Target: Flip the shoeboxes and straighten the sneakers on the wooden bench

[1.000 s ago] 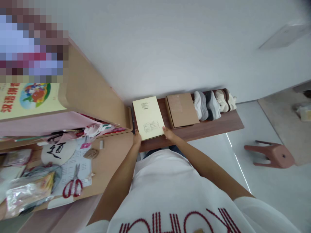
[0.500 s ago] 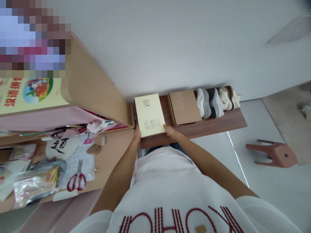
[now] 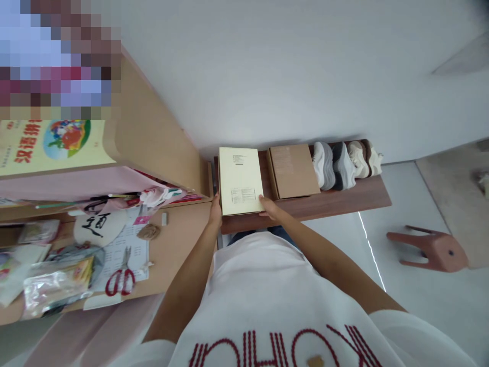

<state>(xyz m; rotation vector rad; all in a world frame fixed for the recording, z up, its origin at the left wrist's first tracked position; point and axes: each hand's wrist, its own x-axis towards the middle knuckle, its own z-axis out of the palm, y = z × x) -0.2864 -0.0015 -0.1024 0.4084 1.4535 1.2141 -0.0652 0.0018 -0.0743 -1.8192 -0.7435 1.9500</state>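
Note:
A pale yellow box [image 3: 240, 178] with small printed labels lies at the left end of the brown wooden shelf top [image 3: 298, 206]. My left hand [image 3: 216, 210] presses along its left side near the front corner, and my right hand [image 3: 269, 208] grips its front right corner, thumb on top. Fingers under or behind the box are partly hidden. Just right of it sits a brown cardboard box [image 3: 294, 171]. Beyond that, white and grey shoes [image 3: 324, 165], dark and white shoes [image 3: 344, 165] and cream and brown shoes [image 3: 364, 159] stand in a row.
To the left is a desk [image 3: 179, 244] with red-handled scissors [image 3: 121, 278], papers, a white fan with black writing [image 3: 100, 227] and plastic packets [image 3: 57, 285]. The desk's tall side panel [image 3: 160, 127] borders the shelf. A pink-brown stool [image 3: 439, 251] is on the floor at right.
The yellow box has turned slightly and sits a little straighter, with both hands still on it. The whole view has shifted slightly.

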